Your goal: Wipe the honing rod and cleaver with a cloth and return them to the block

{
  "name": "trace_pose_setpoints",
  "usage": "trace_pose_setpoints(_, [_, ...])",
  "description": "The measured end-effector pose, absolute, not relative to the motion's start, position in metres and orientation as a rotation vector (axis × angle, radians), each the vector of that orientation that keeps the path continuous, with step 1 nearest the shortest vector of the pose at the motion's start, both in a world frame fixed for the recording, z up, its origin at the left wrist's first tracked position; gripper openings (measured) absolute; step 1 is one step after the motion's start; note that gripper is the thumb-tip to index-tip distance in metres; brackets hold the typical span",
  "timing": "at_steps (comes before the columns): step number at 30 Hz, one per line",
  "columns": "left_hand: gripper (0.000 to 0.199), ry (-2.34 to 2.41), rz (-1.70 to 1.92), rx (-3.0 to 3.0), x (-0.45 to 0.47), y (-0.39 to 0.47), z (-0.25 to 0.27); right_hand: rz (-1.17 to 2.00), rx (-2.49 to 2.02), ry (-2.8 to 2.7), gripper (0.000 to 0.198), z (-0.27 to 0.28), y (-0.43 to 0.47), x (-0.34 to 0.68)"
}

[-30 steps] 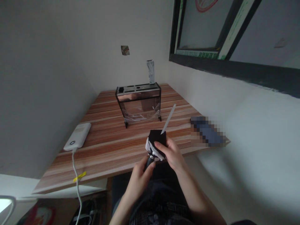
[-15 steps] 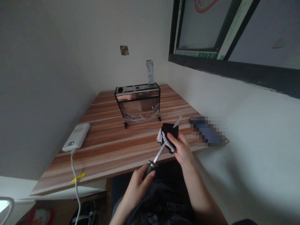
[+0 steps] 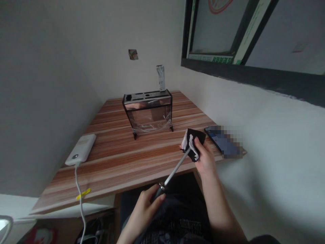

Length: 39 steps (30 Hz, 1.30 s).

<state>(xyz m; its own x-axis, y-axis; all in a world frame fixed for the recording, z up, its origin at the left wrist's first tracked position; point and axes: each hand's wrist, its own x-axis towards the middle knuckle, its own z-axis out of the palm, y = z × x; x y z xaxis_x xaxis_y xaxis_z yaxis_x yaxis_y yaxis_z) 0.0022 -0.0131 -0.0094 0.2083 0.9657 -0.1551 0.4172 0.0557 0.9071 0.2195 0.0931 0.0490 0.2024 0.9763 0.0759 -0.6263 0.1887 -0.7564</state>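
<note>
My left hand [image 3: 147, 206] is closed around the black handle of a sharpening steel [image 3: 176, 169], whose long pale rod points up and to the right. A folded black-and-white cloth [image 3: 196, 139] is wrapped about the rod's far end and hides the tip. My right hand [image 3: 206, 157] grips this cloth, its thumb pressed on top and the other fingers mostly hidden. Both hands are at the table's front edge, the right one farther forward.
A clear-sided knife block [image 3: 149, 115] with a slotted top stands on the wood-grain table [image 3: 114, 144], a plastic-wrapped object [image 3: 160, 78] upright at its right end. A white power bank [image 3: 81, 149] with a cable lies left. A partly blurred phone [image 3: 220, 139] lies right.
My right hand and the cloth have moved right and up along the rod, covering the tip that stuck out before. My left hand has shifted slightly down and left.
</note>
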Motion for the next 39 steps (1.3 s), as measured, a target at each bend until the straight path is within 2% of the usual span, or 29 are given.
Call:
trace_pose_setpoints(10, [0.046, 1.268, 0.591, 1.518, 0.007, -0.012, -0.003, 1.204, -0.688, -0.622, 0.031, 0.052, 0.094, 0.215])
trace_pose_setpoints(20, [0.041, 1.297, 0.688, 1.476, 0.016, -0.01, 0.001, 1.206, -0.691, -0.655, 0.032, 0.057, 0.095, 0.21])
trace_pose_setpoints(28, [0.038, 1.249, 0.808, 1.423, 0.028, 0.003, 0.006, 1.371, -0.65, -0.742, 0.028, 0.053, 0.086, 0.186])
trace_pose_setpoints(39, [0.038, 1.122, 0.909, 1.334, 0.037, 0.027, 0.023, 1.375, -0.785, -0.963, 0.028, 0.051, 0.076, 0.177])
